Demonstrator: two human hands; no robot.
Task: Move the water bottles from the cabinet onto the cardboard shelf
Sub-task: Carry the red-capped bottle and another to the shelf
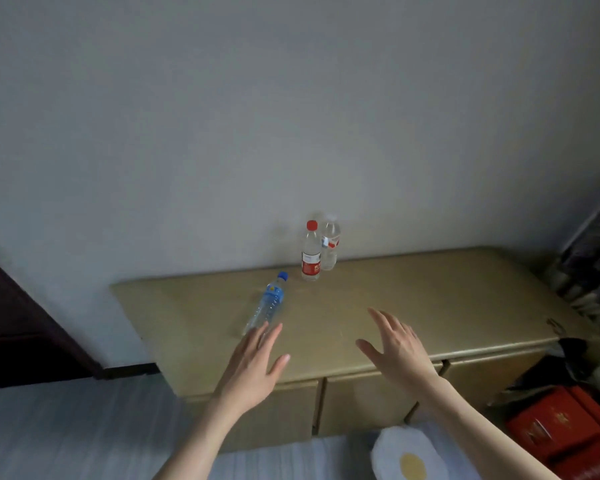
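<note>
While both hands (left, right) spread empty, fingertips seemingly touch the lying bottle.

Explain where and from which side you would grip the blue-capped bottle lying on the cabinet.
Grip the blue-capped bottle around its ribbed middle, from above. It lies on its side, base toward the open left hand, so the fingers can wrap across the barrel.
</note>
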